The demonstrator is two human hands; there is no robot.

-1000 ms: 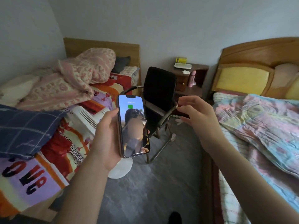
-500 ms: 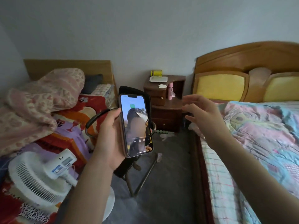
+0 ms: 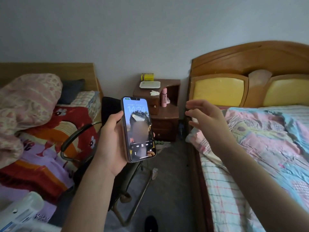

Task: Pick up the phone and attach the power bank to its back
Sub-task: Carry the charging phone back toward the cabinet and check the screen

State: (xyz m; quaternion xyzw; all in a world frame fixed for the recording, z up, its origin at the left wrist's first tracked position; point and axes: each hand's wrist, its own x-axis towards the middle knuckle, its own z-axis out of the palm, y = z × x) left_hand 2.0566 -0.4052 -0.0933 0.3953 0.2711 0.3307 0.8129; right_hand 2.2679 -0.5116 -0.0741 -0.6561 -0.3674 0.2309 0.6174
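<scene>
My left hand holds the phone upright in front of me, its lit lock screen facing me with the clock and music controls showing. The phone's back is turned away, so whether the power bank sits on it is hidden; no power bank shows anywhere. My right hand hovers to the right of the phone, over the edge of the right bed, fingers spread and holding nothing.
A black chair stands behind the phone, between two beds. A bed with red and purple bedding is left; a bed with a pastel quilt is right. A wooden nightstand stands at the wall. A white fan is bottom left.
The view has swung right and up, so the fan slid to the bottom left. The phone screen now shows the clock. My right hand opened and drifted slightly right.
</scene>
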